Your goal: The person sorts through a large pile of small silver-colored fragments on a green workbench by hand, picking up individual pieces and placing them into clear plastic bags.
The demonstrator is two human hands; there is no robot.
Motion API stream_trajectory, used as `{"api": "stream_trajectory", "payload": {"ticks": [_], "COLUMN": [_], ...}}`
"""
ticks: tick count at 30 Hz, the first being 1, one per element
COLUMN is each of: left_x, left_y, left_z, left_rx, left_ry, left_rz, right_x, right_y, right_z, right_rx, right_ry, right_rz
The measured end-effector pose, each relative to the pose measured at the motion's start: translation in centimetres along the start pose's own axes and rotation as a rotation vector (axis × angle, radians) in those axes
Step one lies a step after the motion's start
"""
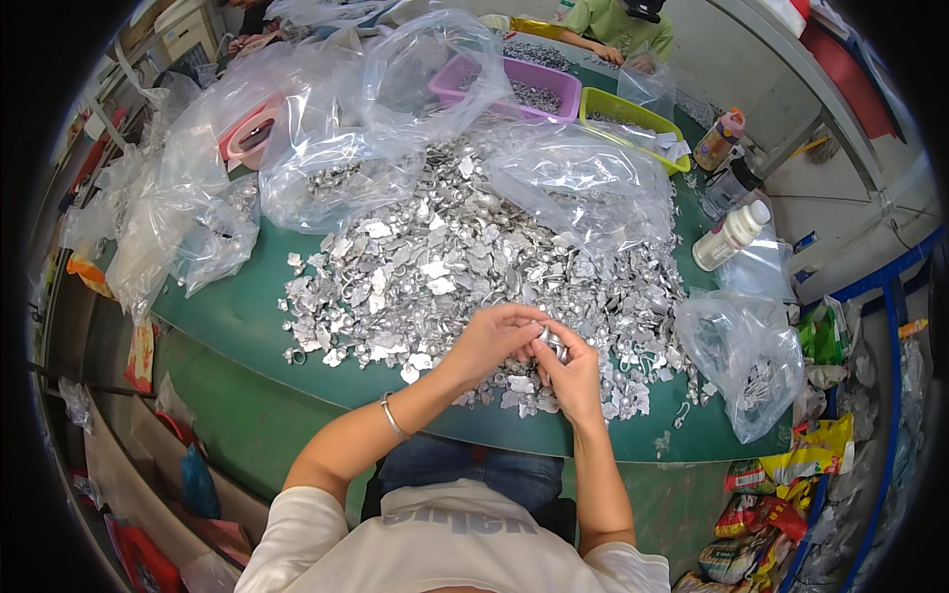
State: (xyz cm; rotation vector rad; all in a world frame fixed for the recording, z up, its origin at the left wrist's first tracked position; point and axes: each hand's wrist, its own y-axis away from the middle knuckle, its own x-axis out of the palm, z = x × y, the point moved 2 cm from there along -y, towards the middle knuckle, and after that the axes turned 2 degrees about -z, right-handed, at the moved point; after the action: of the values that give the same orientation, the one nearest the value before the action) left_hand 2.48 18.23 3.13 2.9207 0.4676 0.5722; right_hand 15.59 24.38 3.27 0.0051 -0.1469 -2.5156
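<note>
A broad heap of small silvery metal pieces [437, 274], some flat with scalloped edges and some hook-shaped, covers much of the green table [245, 326]. Over its front edge my two hands meet. My right hand [574, 363] grips a few small metal pieces [552, 341] between thumb and fingers. My left hand [497, 337] pinches at the same pieces from the other side, its fingertips touching them. The fingers partly hide the pieces, so their exact shape is unclear.
Clear plastic bags [341, 178] lie over the heap's back; another bag [741, 363] sits right. Behind are a purple basket [552, 74] and a lime-green basket [630, 107]. A white bottle [730, 236] stands near the right edge. Across the table, a person [623, 33] in green works.
</note>
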Motion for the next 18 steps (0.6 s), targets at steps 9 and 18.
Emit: {"api": "stream_trajectory", "payload": {"ticks": [9, 18], "left_x": [-1.5, -3.0], "left_y": [-0.8, -0.2], "left_z": [0.6, -1.0], "left_rx": [0.275, 0.475], "left_ry": [-0.14, -0.515], "left_rz": [-0.235, -0.288], "right_x": [-4.3, -20.7], "right_y": [0.3, 0.6], "right_z": [0.5, 1.7], "right_rx": [0.025, -0.146], "right_ry": [-0.233, -1.077], "right_rz": [-0.221, -0.617]}}
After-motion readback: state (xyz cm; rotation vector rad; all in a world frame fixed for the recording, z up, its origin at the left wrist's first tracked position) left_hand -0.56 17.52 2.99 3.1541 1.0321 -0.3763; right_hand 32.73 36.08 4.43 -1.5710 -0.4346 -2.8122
